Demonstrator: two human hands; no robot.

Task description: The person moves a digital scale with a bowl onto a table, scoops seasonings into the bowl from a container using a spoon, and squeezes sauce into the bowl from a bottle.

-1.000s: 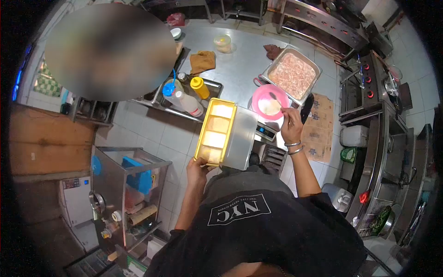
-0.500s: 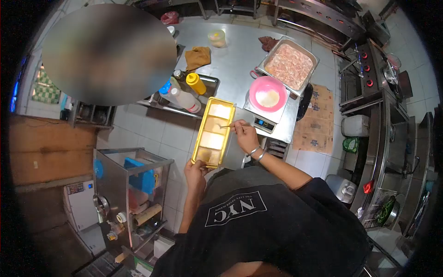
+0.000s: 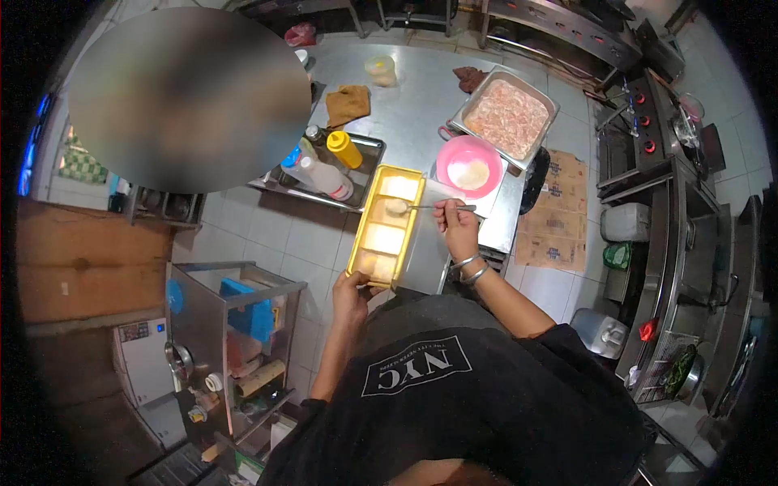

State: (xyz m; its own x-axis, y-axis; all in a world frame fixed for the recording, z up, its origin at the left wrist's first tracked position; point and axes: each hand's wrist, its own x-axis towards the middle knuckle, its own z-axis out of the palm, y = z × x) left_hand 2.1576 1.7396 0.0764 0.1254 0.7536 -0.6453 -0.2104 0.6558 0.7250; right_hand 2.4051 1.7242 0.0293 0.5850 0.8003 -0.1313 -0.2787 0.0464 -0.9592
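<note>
Looks partway through the spooning, with pale powder (image 3: pixel 468 174) already in the pink bowl (image 3: pixel 446 168) by the near right corner of the counter (image 3: pixel 421 105) and a loaded spoon (image 3: pixel 425 207) not yet emptied there; cannot tell the amount left. Pinching the spoon's handle in the right hand (image 3: pixel 459 228), just short of the bowl, with the tip over the 2nd of 4 compartments from the far end of the yellow box (image 3: pixel 366 219). Gripping the box's near end in the left hand (image 3: pixel 350 300).

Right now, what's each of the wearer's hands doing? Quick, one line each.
Left hand: closed on the near end of the yellow container.
Right hand: closed, holding a spoon by its handle.
</note>
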